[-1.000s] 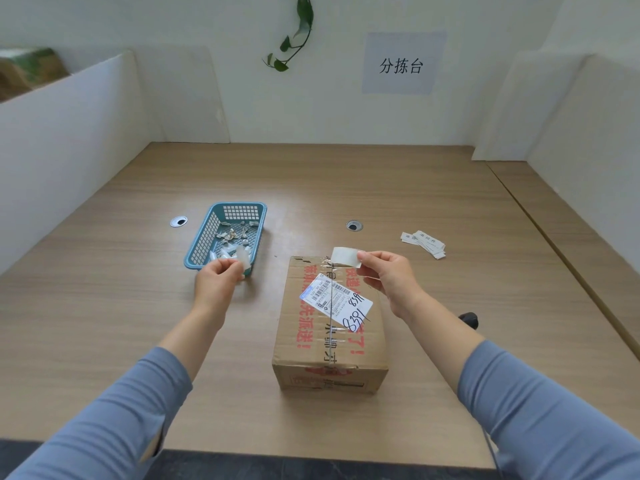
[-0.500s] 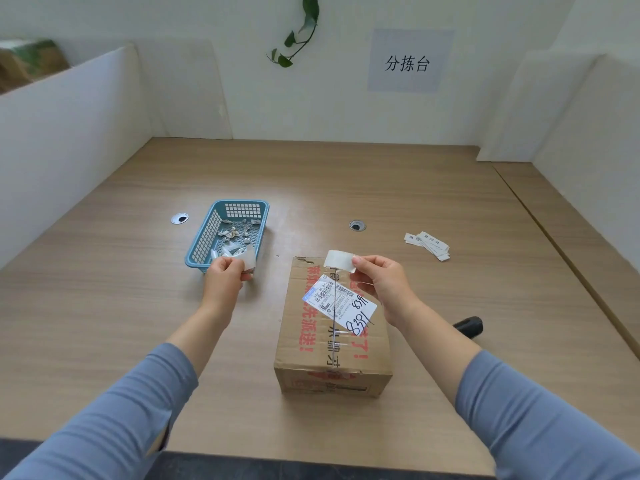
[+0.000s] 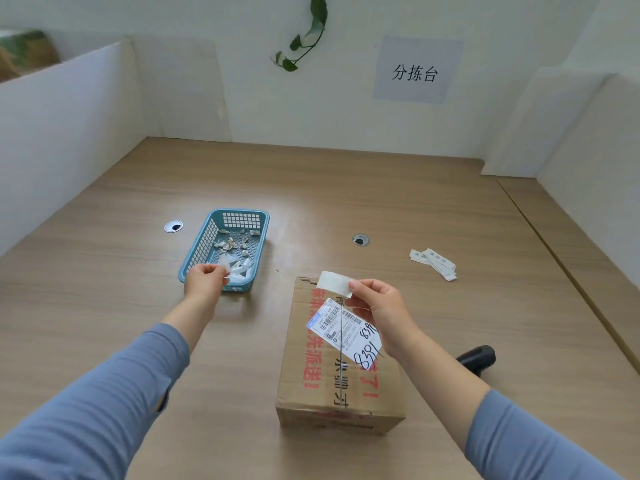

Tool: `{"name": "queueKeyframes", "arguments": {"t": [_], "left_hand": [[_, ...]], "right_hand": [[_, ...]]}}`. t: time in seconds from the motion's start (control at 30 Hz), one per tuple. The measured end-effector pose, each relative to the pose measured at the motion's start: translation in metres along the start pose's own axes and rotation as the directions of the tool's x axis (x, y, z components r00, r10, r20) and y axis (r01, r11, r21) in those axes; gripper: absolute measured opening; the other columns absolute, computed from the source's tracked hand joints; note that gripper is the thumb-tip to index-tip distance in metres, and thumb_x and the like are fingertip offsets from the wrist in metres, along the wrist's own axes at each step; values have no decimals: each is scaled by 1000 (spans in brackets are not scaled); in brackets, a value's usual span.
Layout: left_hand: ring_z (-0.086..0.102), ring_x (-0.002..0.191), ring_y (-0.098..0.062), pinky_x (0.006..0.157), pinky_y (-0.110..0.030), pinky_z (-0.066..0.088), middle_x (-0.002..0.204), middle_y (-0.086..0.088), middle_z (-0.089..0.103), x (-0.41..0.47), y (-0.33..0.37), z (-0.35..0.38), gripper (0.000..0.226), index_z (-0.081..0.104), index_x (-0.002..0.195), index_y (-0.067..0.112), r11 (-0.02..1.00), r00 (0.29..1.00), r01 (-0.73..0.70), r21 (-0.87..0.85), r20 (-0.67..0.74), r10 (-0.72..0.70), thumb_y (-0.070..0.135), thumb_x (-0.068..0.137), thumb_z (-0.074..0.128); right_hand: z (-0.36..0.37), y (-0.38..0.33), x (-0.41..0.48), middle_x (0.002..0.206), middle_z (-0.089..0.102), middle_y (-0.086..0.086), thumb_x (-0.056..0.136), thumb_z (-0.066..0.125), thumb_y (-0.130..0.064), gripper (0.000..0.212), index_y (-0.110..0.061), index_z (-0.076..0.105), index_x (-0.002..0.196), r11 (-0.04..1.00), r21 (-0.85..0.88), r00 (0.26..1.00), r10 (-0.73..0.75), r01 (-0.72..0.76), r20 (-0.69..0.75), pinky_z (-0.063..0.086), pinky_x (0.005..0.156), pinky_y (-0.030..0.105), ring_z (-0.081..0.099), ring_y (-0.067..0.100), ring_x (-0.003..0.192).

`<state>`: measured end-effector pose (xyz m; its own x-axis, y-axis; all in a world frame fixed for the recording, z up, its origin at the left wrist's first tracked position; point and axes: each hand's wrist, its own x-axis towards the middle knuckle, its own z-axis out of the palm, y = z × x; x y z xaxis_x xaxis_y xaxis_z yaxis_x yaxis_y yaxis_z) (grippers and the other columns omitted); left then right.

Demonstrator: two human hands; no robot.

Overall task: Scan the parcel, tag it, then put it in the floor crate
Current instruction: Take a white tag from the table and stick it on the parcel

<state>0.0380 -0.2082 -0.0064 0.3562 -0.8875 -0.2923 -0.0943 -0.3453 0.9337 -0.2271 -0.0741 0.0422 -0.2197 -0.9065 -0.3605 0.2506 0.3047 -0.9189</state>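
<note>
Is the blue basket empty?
No, paper scraps lie in the blue basket, and the left hand pinches another over its near end.

Both arms reach out in front, in blue sleeves [image 3: 86, 410] that stop short of the wrists. The left hand [image 3: 204, 280] is a bit farther out, back up, its thumb and fingers pinching a little clear scrap [image 3: 227, 268]. The right hand [image 3: 381, 313] is nearer, fingers curled, its thumb and first finger pinching a white sticker [image 3: 334, 284] by its edge.
</note>
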Motion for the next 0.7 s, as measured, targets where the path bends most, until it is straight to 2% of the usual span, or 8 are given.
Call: {"name": "queueKeyframes", "arguments": {"t": [0.07,0.17,0.23,0.3,0.37,0.43,0.57,0.7], "left_hand": [[54,63,-8,68,-26,44,75,-3,57,15,2,3,24,49,70,17,1000,999,14,21,-31,-13,5,90,51],[52,61,-7,59,-23,42,81,-8,58,38,2,7,21,52,73,12,997,998,31,68,-51,-28,3,91,49],[54,65,-9,61,-20,42,90,-12,61,54,2,8,14,61,93,3,995,999,53,84,-12,-52,0,92,47],[61,88,-18,76,-27,49,110,-16,59,67,2,8,29,58,118,0,991,991,91,94,89,-99,-4,93,45],[51,121,-31,95,-37,45,134,-17,51,76,3,8,41,50,133,3,982,977,112,155,165,-138,-4,93,45],[43,129,-33,99,-39,42,143,-15,45,81,5,8,45,46,138,6,971,972,95,219,190,-138,-3,93,46],[52,118,-30,92,-38,44,137,-15,53,75,6,12,41,51,133,5,955,986,-1,297,157,-48,2,92,49],[59,107,-25,86,-27,46,107,-8,64,17,28,41,26,61,111,6,988,990,-133,73,66,128,1,89,48]], "right_hand": [[1,0,4,71,66,4,87,66,-15,9,-8,65,81,1000,-17,1000,3,-3,-4,51,72,27,62,14,66],[0,-1,9,71,67,4,88,66,-15,8,-9,65,82,1000,-11,1000,17,-17,-12,53,64,21,63,11,63],[0,-2,11,70,67,2,88,65,-13,7,-9,65,82,1000,-4,999,23,-23,-22,53,60,17,64,8,60],[-1,-2,13,67,67,1,88,65,-12,8,-10,64,81,1000,1,999,28,-28,-32,52,57,15,65,6,57],[-1,-2,15,65,67,0,88,65,-12,10,-11,64,78,999,-1,999,34,-34,-41,52,56,15,64,6,56],[-1,-2,17,67,67,1,88,65,-13,10,-12,64,78,999,-8,998,38,-38,-47,52,58,15,63,7,58],[3,0,24,72,68,4,88,66,-15,9,-12,66,79,999,-21,998,41,-42,-39,51,64,19,63,9,63],[11,1,30,72,65,4,88,66,-16,9,-12,65,80,999,-20,997,43,-44,-57,51,60,17,63,9,61]]}}
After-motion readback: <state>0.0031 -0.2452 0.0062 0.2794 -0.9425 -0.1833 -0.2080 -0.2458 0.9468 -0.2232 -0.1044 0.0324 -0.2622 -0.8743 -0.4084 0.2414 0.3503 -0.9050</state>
